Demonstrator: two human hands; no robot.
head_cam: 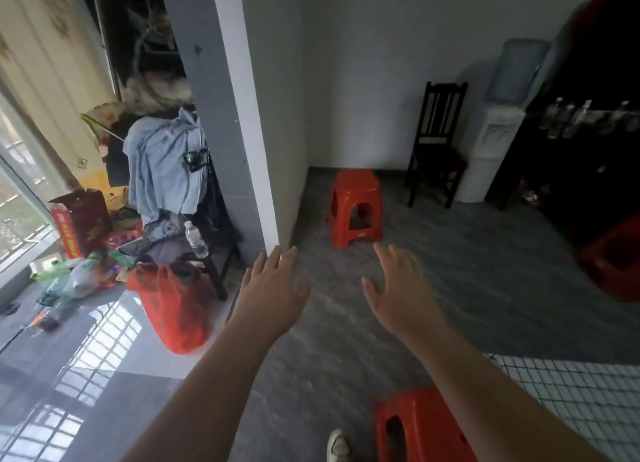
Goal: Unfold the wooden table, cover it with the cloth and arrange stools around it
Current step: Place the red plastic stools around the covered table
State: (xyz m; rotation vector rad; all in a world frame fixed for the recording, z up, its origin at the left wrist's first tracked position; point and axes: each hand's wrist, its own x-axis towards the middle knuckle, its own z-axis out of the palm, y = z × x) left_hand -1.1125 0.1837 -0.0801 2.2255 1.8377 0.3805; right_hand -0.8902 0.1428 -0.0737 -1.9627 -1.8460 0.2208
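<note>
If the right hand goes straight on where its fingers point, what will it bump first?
Most likely the red stool by the wall. The right hand is open, and only bare floor shows between them, though depth is hard to judge.

Your floor [467, 288] is grey and plank-patterned, turning to glossy pale tile on your left. One red stool [356, 207] stands on it ahead of you, near the wall corner. A second red stool [422, 427] stands by your white shoe [337, 446], just beside the hanging edge of the checked cloth [581, 399]. A red shape at the right edge is too blurred to name. At the far wall a dark wooden chair [436, 143] stands just beside a water dispenser [491, 143]. On your left a red plastic bag [176, 306] sits on the floor by a clothes-heaped chair.
</note>
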